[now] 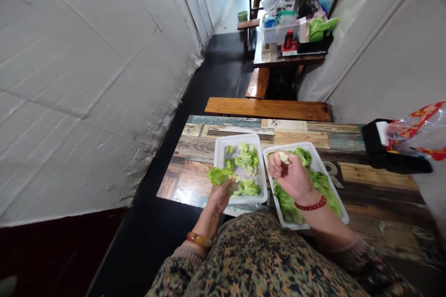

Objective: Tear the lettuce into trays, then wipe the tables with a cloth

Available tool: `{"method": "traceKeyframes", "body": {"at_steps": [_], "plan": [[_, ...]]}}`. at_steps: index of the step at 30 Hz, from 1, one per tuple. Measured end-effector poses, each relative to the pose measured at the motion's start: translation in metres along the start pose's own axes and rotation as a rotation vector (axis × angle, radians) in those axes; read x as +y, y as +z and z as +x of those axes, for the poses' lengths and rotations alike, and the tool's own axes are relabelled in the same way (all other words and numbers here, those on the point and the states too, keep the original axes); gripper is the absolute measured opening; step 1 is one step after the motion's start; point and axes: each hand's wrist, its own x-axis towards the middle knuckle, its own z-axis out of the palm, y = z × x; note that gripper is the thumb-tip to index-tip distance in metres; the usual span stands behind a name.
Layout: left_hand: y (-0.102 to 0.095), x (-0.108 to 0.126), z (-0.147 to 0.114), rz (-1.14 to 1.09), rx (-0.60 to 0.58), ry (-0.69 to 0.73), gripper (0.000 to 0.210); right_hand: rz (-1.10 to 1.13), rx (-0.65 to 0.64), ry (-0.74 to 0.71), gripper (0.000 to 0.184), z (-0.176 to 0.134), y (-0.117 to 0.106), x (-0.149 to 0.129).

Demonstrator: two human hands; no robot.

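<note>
My left hand (pixel 220 196) pinches a green lettuce leaf (pixel 218 175) over the near left edge of a white plastic tray (pixel 232 142). Torn lettuce pieces (pixel 246 161) lie scattered in that tray. Above a second white tray (pixel 316 161), to the right, my right hand (pixel 295 178) is closed with its fingers curled. A small pale piece of lettuce (pixel 284 157) pokes out at the top of its grip. Larger green lettuce leaves (pixel 325 190) fill much of this second tray, partly hidden behind my right hand and forearm.
Both trays rest on a wood-patterned table (pixel 195 167). A black box (pixel 374 141) with clear and red plastic packaging (pixel 414 130) sits at its right end. Beyond are a wooden bench (pixel 268 107) and another table with a white bin (pixel 278 35). Walls flank both sides.
</note>
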Motion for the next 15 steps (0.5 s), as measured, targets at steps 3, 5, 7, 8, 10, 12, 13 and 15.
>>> {"method": "traceKeyframes", "body": {"at_steps": [3, 5, 7, 8, 10, 12, 13, 15], "plan": [[-0.009, -0.011, 0.020, 0.077, -0.054, 0.018, 0.042, -0.285, -0.080, -0.028, 0.025, 0.016, 0.001, -0.010], [-0.013, -0.019, 0.032, 0.176, -0.048, 0.023, 0.043, -0.613, -0.113, 0.004, 0.035, 0.031, -0.003, 0.008], [-0.019, -0.028, 0.041, 0.231, 0.004, 0.026, 0.041, -0.967, -0.150, 0.051, 0.038, 0.043, -0.010, 0.039], [-0.023, -0.033, 0.043, 0.237, 0.030, 0.023, 0.038, -1.108, -0.177, 0.069, 0.034, 0.046, -0.014, 0.057], [-0.032, -0.044, 0.043, 0.227, 0.058, 0.018, 0.034, -1.285, -0.243, 0.102, 0.027, 0.045, -0.027, 0.088], [-0.040, -0.055, 0.042, 0.204, 0.077, 0.019, 0.031, -1.354, -0.293, 0.163, 0.024, 0.040, -0.044, 0.108], [-0.042, -0.060, 0.041, 0.188, 0.084, 0.022, 0.030, -1.348, -0.296, 0.216, 0.026, 0.038, -0.053, 0.112], [-0.046, -0.068, 0.040, 0.156, 0.093, 0.032, 0.030, -1.263, -0.263, 0.352, 0.037, 0.037, -0.070, 0.113]]}}
